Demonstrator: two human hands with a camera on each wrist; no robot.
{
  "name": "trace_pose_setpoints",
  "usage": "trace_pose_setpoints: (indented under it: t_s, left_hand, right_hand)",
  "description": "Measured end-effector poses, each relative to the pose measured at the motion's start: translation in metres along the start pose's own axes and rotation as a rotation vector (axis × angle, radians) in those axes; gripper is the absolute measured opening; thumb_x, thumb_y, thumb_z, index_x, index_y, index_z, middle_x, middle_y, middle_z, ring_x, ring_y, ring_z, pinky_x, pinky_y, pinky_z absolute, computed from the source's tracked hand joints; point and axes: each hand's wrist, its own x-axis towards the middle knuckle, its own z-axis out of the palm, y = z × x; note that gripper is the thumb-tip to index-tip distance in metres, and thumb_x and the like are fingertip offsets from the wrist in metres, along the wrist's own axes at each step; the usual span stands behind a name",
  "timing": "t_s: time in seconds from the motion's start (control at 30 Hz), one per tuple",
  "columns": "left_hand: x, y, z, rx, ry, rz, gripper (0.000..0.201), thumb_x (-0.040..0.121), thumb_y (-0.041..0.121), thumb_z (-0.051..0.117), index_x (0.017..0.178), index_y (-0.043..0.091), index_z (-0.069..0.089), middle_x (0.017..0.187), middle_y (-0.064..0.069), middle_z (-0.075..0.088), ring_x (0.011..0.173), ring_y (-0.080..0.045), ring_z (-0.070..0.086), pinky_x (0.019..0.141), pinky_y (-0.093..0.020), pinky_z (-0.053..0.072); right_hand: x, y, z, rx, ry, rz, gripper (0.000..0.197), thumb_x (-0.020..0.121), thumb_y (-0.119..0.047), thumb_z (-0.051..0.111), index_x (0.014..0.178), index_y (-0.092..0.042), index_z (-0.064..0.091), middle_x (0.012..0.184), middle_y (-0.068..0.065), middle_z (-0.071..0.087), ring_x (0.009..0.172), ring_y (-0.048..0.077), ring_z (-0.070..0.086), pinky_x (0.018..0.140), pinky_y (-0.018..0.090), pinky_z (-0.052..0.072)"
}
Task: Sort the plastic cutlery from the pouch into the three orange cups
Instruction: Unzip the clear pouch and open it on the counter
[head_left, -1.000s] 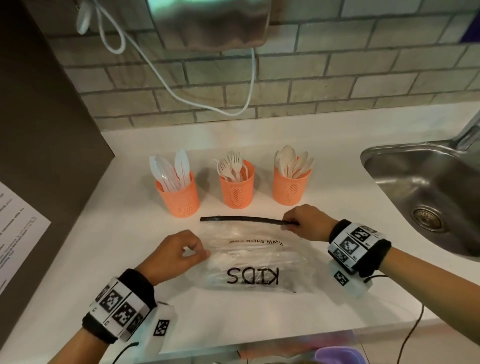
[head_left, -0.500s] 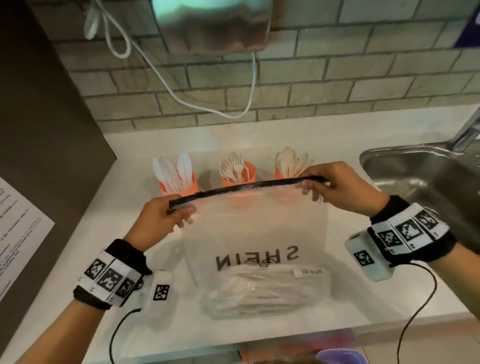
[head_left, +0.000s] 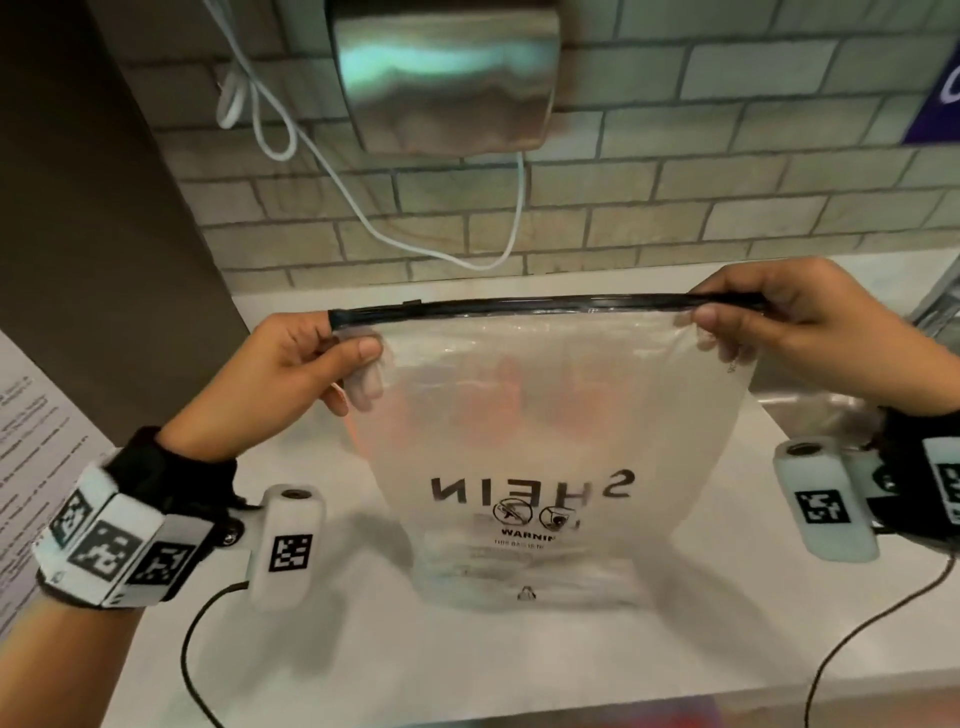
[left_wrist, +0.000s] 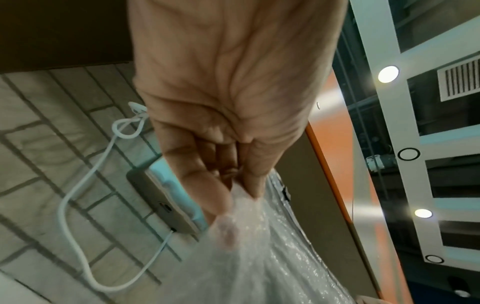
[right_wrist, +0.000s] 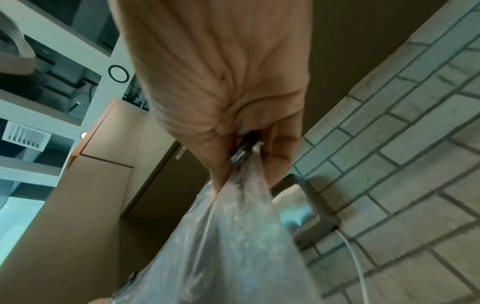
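A clear plastic pouch (head_left: 545, 447) with a black zip strip (head_left: 545, 306) along its top hangs upright over the white counter (head_left: 467, 660). My left hand (head_left: 332, 353) pinches its top left corner, and my right hand (head_left: 727, 312) pinches the top right corner. The left wrist view has the fingers of my left hand (left_wrist: 228, 197) closed on the pouch (left_wrist: 272, 257). The right wrist view has my right hand (right_wrist: 241, 164) gripping the film (right_wrist: 233, 236). The orange cups show only as a blurred orange patch (head_left: 519, 395) through the film. Pale cutlery (head_left: 530, 571) lies in the pouch bottom.
A steel hand dryer (head_left: 447, 73) with a white cable (head_left: 363, 208) hangs on the brick wall behind. A dark panel (head_left: 104, 208) stands at the left with a printed sheet (head_left: 31, 441) below it. The sink edge (head_left: 935, 306) is at the far right.
Both hands took hold of the pouch's top corners and raised it off the counter until it hangs upright. It now covers the three cups.
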Motion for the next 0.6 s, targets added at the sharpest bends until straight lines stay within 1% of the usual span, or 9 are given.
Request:
trace_pose_setpoints:
  t_s: [0.07, 0.13, 0.17, 0.23, 0.3, 0.37, 0.43, 0.5, 0.6]
  left_hand:
    - [0.001, -0.001, 0.001, 0.012, 0.002, -0.032, 0.018, 0.084, 0.017, 0.054, 0.078, 0.003, 0.064, 0.059, -0.002, 0.069, 0.049, -0.01, 0.063, 0.044, -0.017, 0.049]
    - [-0.002, -0.004, 0.006, 0.012, -0.003, -0.066, 0.014, 0.085, 0.01, 0.053, 0.08, 0.001, 0.062, 0.057, -0.004, 0.068, 0.047, -0.009, 0.063, 0.043, -0.017, 0.049]
    - [-0.003, -0.006, 0.009, 0.003, -0.005, -0.073, 0.013, 0.083, 0.012, 0.054, 0.08, 0.003, 0.063, 0.056, -0.004, 0.067, 0.047, -0.009, 0.062, 0.043, -0.018, 0.049]
    - [-0.004, -0.008, 0.014, -0.016, -0.01, -0.077, 0.014, 0.079, 0.019, 0.056, 0.083, 0.008, 0.064, 0.055, -0.004, 0.065, 0.046, -0.009, 0.061, 0.044, -0.018, 0.049]
    - [-0.003, -0.007, 0.018, -0.03, -0.013, -0.054, 0.016, 0.077, 0.022, 0.056, 0.086, 0.011, 0.064, 0.057, -0.003, 0.064, 0.046, -0.01, 0.062, 0.044, -0.019, 0.049]
    - [-0.003, -0.004, 0.023, -0.038, 0.008, -0.016, 0.015, 0.077, 0.023, 0.056, 0.086, 0.012, 0.063, 0.058, -0.002, 0.063, 0.048, -0.012, 0.063, 0.045, -0.018, 0.048]
    - [-0.002, -0.002, 0.027, -0.041, 0.032, 0.034, 0.014, 0.079, 0.023, 0.058, 0.086, 0.012, 0.063, 0.061, 0.001, 0.066, 0.051, -0.012, 0.062, 0.049, -0.017, 0.049]
    - [-0.002, 0.001, 0.034, -0.05, 0.042, 0.079, 0.019, 0.082, 0.025, 0.065, 0.088, 0.007, 0.064, 0.067, 0.002, 0.067, 0.058, -0.011, 0.063, 0.055, -0.018, 0.052]
    - [-0.002, 0.006, 0.043, -0.044, 0.074, 0.116, 0.022, 0.079, 0.025, 0.066, 0.09, 0.006, 0.065, 0.07, 0.003, 0.068, 0.062, -0.009, 0.064, 0.061, -0.016, 0.053]
  right_hand:
    - [-0.003, -0.004, 0.0, 0.077, -0.027, 0.015, 0.01, 0.086, -0.035, 0.06, 0.08, -0.033, 0.067, 0.068, -0.01, 0.067, 0.054, 0.006, 0.059, 0.052, 0.015, 0.05]
    - [-0.007, -0.001, 0.001, 0.081, -0.06, 0.046, 0.034, 0.07, -0.069, 0.057, 0.081, -0.039, 0.069, 0.071, -0.006, 0.069, 0.054, 0.005, 0.059, 0.052, 0.015, 0.05]
    - [-0.008, 0.0, 0.003, 0.076, -0.06, 0.061, 0.032, 0.069, -0.07, 0.057, 0.082, -0.043, 0.068, 0.071, -0.006, 0.069, 0.053, 0.005, 0.058, 0.052, 0.013, 0.049]
    - [-0.008, 0.003, 0.002, 0.025, -0.077, 0.088, 0.008, 0.083, -0.039, 0.062, 0.081, -0.045, 0.067, 0.069, -0.01, 0.068, 0.055, 0.005, 0.058, 0.052, 0.01, 0.046]
    - [-0.01, 0.006, 0.0, -0.132, -0.058, 0.099, 0.027, 0.086, -0.014, 0.061, 0.079, -0.04, 0.066, 0.07, -0.017, 0.067, 0.068, 0.002, 0.061, 0.06, 0.012, 0.048]
    - [-0.01, -0.006, 0.002, -0.272, 0.023, 0.068, 0.024, 0.084, -0.018, 0.061, 0.082, -0.041, 0.062, 0.074, -0.015, 0.068, 0.078, -0.003, 0.06, 0.068, 0.011, 0.046]
    - [-0.008, -0.025, 0.015, -0.399, 0.106, 0.005, 0.011, 0.084, -0.037, 0.057, 0.093, -0.036, 0.062, 0.081, -0.012, 0.068, 0.079, 0.003, 0.06, 0.07, 0.008, 0.042]
    - [-0.004, -0.041, 0.036, -0.469, 0.119, -0.075, 0.037, 0.082, -0.053, 0.047, 0.102, -0.027, 0.065, 0.086, -0.009, 0.067, 0.081, 0.01, 0.061, 0.082, 0.024, 0.044]
    - [0.008, -0.061, 0.07, -0.536, 0.173, -0.171, 0.045, 0.081, -0.057, 0.044, 0.103, -0.024, 0.066, 0.089, -0.006, 0.067, 0.085, 0.015, 0.06, 0.094, 0.04, 0.036]
